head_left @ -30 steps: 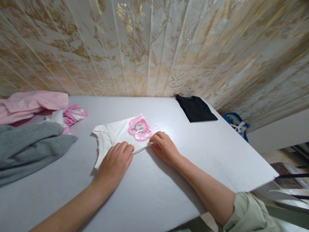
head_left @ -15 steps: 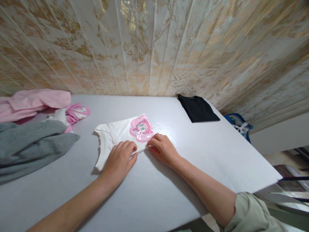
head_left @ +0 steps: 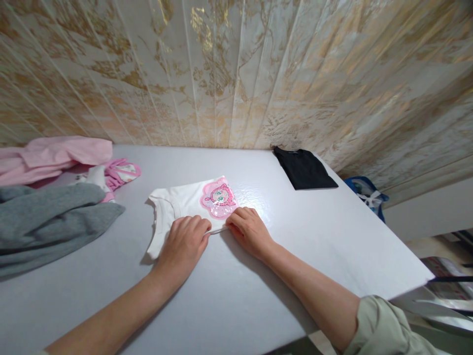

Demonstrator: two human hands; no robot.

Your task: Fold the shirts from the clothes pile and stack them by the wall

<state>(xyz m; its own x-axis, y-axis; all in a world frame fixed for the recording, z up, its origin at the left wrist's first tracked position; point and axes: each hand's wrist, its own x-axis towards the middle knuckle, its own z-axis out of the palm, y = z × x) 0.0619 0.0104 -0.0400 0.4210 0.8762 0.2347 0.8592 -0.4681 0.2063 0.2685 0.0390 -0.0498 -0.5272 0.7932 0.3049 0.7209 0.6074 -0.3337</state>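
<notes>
A small folded white T-shirt [head_left: 188, 195] with a shiny pink cartoon patch lies on the white table [head_left: 207, 296], its neckline toward the left. My left hand [head_left: 187, 241] is closed on the shirt's near edge, with thumb and fingers pinching the fabric. At the near right corner, my right hand [head_left: 248, 228] pinches the same edge, just below the patch. A short stretch of the folded edge shows between the two hands. The left hand covers part of the shirt's near side.
A folded black garment [head_left: 306, 169] lies at the table's far right. On the left are a grey garment [head_left: 55, 222], a pink garment [head_left: 70, 153] and a pink-and-white piece [head_left: 120, 173]. A patterned curtain [head_left: 214, 74] hangs behind. A blue bag [head_left: 365, 192] sits beyond the right edge.
The view has shifted slightly. Both hands remain on the shirt's near edge, and the left thumb and fingers have drawn closer together on the fabric.
</notes>
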